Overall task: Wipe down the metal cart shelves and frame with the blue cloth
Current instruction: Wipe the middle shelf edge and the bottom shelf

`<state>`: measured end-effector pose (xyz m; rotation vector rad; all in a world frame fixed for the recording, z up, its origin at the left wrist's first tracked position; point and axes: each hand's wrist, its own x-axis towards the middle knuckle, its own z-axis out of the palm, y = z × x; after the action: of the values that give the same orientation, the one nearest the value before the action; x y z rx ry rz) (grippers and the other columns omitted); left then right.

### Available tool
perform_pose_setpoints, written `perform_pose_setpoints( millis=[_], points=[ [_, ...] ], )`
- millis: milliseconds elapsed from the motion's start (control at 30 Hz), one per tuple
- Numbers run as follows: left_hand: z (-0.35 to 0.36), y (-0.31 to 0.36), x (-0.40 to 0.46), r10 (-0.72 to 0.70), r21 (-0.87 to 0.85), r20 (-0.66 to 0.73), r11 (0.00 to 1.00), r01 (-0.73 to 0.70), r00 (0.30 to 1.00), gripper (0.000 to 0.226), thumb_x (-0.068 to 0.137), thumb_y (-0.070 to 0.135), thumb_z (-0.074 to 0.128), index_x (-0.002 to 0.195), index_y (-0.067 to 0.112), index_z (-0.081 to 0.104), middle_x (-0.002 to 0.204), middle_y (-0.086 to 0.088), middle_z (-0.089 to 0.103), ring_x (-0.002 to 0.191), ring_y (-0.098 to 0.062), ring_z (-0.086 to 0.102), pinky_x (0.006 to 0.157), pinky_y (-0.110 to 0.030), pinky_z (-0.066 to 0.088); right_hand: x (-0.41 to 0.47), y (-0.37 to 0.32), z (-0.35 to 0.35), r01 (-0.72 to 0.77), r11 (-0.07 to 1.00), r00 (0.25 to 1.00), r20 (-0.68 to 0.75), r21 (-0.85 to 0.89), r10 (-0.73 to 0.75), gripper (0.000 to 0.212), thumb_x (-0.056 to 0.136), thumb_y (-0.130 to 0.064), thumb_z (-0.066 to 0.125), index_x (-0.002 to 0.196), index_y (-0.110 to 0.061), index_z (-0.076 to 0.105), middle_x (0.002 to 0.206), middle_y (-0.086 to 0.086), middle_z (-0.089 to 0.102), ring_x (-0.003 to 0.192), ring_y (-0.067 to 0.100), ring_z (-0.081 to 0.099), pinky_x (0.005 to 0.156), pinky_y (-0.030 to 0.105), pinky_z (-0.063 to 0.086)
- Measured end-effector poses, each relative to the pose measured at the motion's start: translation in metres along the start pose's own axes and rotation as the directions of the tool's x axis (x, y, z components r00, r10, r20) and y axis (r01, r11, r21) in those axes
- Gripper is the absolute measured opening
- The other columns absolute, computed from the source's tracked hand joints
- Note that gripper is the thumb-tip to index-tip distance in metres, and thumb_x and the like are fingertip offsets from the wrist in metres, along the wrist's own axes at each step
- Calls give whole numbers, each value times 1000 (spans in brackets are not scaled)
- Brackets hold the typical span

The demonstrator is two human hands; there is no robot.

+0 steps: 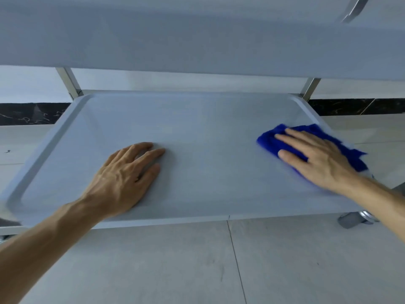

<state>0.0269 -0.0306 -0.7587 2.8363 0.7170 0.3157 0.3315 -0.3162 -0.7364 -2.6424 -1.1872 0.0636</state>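
Observation:
The lower shelf (197, 119) of the metal cart fills the middle of the view, a grey tray with a raised rim. A blue cloth (268, 139) lies flat on its right side. My right hand (315, 156) presses down on the cloth with straight fingers pointing left. My left hand (125, 178) rests palm down on the bare shelf left of centre, fingers spread and holding nothing. The shelf above (197, 36) overhangs at the top of the view.
Two upright frame posts, the left post (70, 82) and the right post (310, 88), stand at the shelf's far corners. A caster wheel (355, 218) shows under the near right corner. Grey floor tiles (175, 264) lie in front, and a dark skirting strip (28, 114) runs along the wall behind.

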Motion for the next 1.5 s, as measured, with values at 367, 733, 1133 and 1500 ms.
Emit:
perform_pose_setpoints(
  millis=[367, 733, 1133, 1500],
  points=[
    [0, 0, 1, 14, 27, -8, 1000, -13, 1000, 59, 94, 58, 16, 142, 37, 43, 146, 8, 42, 135, -18, 39, 114, -34, 25, 38, -141, 55, 108, 994, 993, -43, -6, -108, 47, 98, -60, 29, 144, -51, 34, 159, -22, 25, 147, 29, 23, 113, 69, 15],
    [-4, -4, -5, 27, -16, -5, 1000, -27, 1000, 59, 94, 58, 18, 140, 36, 46, 146, 8, 44, 135, -20, 40, 114, -36, 28, -30, -19, 5, 236, 971, 971, 32, 33, -237, 50, 90, -71, 29, 138, -60, 32, 157, -26, 26, 149, 6, 20, 119, 49, 23],
    [-7, 6, -2, 30, 31, -30, 999, -29, 999, 57, 95, 52, 24, 138, 29, 53, 143, 1, 51, 132, -27, 46, 111, -42, 34, 97, -47, 23, -276, 961, 961, 2, 32, 276, 49, 96, -59, 22, 145, -52, 26, 160, -22, 18, 148, 30, 15, 110, 74, 9],
    [16, 53, 61, -43, -4, -28, 999, 43, 999, 49, 98, 46, 39, 145, 31, 39, 156, -1, 30, 139, -30, 34, 115, -50, 20, 19, -66, 22, 359, 933, 931, 72, -3, -358, 54, 95, -67, 26, 147, -53, 29, 160, -26, 20, 151, 6, 13, 121, 47, 19]
  ],
)
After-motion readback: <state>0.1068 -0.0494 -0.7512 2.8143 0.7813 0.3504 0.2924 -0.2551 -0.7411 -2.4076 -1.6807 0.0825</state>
